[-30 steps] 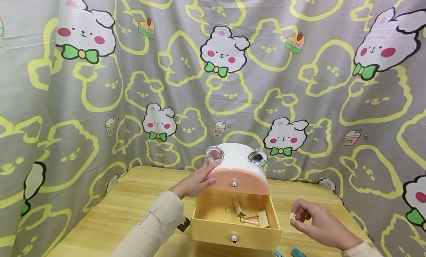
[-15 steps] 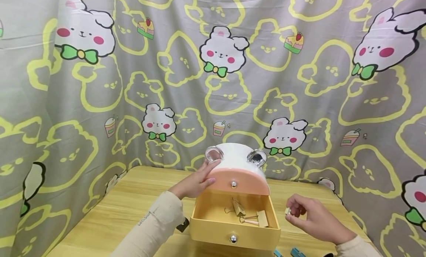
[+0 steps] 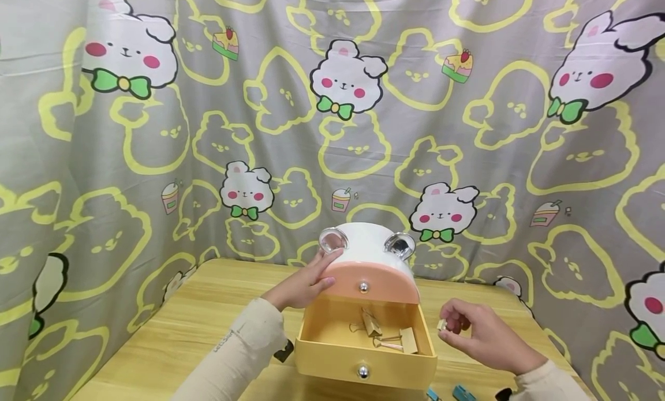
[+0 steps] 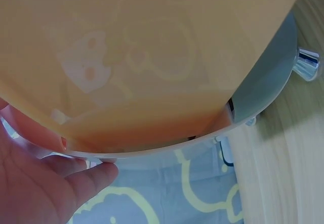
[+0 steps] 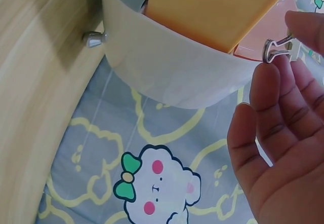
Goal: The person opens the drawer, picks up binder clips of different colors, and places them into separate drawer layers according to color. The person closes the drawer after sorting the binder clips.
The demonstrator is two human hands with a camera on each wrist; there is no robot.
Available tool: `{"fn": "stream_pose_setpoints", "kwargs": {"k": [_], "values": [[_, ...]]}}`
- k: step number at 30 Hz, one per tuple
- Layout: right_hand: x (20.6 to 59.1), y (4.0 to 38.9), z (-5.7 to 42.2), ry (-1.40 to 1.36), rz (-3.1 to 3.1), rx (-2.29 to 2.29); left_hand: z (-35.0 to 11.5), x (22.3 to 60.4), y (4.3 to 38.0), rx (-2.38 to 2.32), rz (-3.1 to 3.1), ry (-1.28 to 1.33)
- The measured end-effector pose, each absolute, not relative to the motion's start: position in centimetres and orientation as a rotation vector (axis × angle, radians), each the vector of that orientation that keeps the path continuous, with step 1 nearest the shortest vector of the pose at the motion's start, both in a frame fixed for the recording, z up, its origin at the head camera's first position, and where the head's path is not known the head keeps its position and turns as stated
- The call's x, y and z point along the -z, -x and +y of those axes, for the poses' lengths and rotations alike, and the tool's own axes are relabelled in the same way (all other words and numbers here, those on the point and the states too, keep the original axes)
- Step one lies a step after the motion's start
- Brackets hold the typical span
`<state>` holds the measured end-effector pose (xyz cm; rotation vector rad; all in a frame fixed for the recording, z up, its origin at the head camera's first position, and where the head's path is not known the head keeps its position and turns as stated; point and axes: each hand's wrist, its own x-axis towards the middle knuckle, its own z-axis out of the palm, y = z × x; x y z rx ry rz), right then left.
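Note:
A small desktop drawer cabinet with a white domed top (image 3: 366, 239) and two silvery round ears stands on the table. My left hand (image 3: 303, 283) rests on its upper left side, fingers laid along the shell beside the pink upper drawer (image 3: 343, 283). Below, the yellow drawer (image 3: 332, 360) is pulled out. In it lie one gold binder clip (image 3: 371, 325) and another binder clip (image 3: 409, 340) with its handles to the left. Right of the drawer, my right hand (image 3: 480, 332) pinches a small pale binder clip (image 5: 278, 50) between thumb and fingers; its wire handles show in the right wrist view.
Two blue clips (image 3: 463, 393) lie on the wooden table (image 3: 218, 314) at the front right. Black objects show partly by the left sleeve (image 3: 283, 352) and the right cuff (image 3: 504, 394). A patterned curtain (image 3: 291, 130) hangs behind and along the sides.
My right hand has moved left and slightly up, bringing the pinched binder clip closer to the open drawer. The left hand stays in place on the cabinet.

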<state>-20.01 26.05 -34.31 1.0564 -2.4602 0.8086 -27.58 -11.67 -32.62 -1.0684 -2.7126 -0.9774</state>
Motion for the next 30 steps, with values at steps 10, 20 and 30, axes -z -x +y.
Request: {"fn": "stream_pose_setpoints", "kwargs": {"k": [10, 20, 30], "values": [[33.7, 20.1, 25.5, -1.061, -2.490, -0.822, -11.8, 32.5, 27.5, 0.996, -2.718, 1.061], [33.7, 20.4, 25.2, -1.090, -2.465, -0.822, -11.7, 32.5, 27.4, 1.000, -2.719, 1.049], [33.4, 20.3, 24.8, -1.094, -2.451, -0.798, -11.6, 32.5, 27.4, 0.992, -2.725, 1.049]]}}
